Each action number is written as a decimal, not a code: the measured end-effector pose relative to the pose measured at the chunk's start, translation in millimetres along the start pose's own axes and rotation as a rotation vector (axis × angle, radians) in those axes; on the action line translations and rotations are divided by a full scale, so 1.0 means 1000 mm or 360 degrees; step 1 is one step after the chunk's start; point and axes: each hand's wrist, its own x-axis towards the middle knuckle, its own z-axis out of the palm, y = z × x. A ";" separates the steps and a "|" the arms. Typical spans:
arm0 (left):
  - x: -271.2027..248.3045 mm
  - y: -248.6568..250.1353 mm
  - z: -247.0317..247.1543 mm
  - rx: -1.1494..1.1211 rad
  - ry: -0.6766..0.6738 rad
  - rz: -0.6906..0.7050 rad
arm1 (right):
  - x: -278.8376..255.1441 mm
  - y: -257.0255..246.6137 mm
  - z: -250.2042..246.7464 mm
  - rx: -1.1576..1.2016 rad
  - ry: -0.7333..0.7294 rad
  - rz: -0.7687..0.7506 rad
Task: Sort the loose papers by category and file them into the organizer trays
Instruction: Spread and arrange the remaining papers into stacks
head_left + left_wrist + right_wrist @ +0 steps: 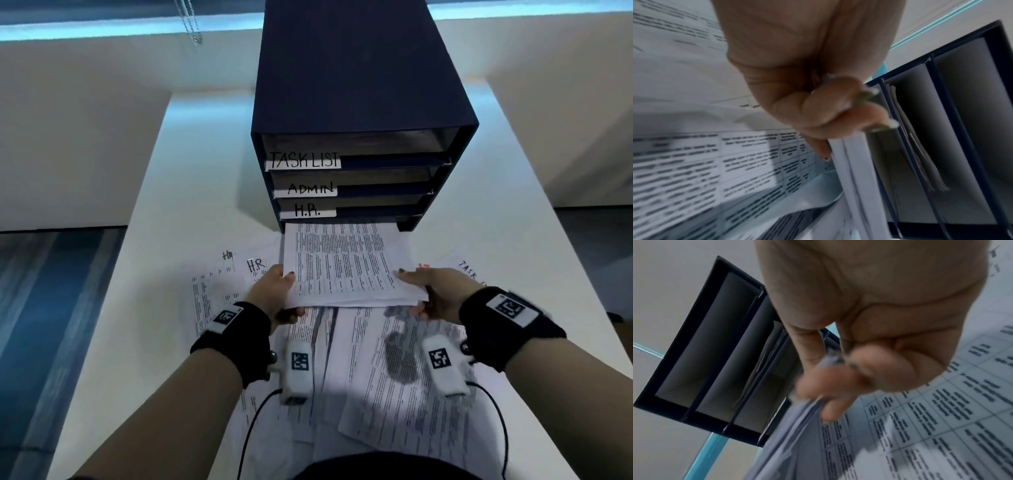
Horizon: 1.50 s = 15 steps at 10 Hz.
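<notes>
Both grips, left hand (274, 291) and right hand (435, 291), are pinching the stack (346, 267); keeping it level should help it enter the bottom tray (407, 224) of the organizer (359, 85).

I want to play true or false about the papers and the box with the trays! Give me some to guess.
1. Both hands hold one stack of papers. True: left hand, right hand.
2. The organizer is red. False: dark blue.
3. The top label says TASK LIST. True.
4. The stack is going into the top tray. False: its far edge is at the bottom slot, under H.R.
5. The table holds no other papers. False: loose sheets lie there.
</notes>
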 end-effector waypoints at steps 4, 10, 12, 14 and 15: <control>0.043 0.047 0.022 -0.0667 0.0084 0.0000 | 0.037 -0.043 0.013 0.1014 0.0077 -0.0092; 0.086 0.048 0.026 -0.0395 -0.0182 0.0159 | 0.097 -0.073 0.054 0.1142 0.0266 -0.0316; 0.069 0.045 0.012 -0.0250 -0.0349 0.0196 | 0.085 -0.072 0.041 0.1028 0.0058 -0.0253; 0.045 0.027 0.014 0.0224 -0.0245 0.0511 | 0.059 -0.055 0.023 0.0778 0.0119 -0.0408; 0.030 0.011 0.017 0.0548 -0.0229 0.0721 | 0.049 -0.041 0.013 0.0550 0.0264 -0.0499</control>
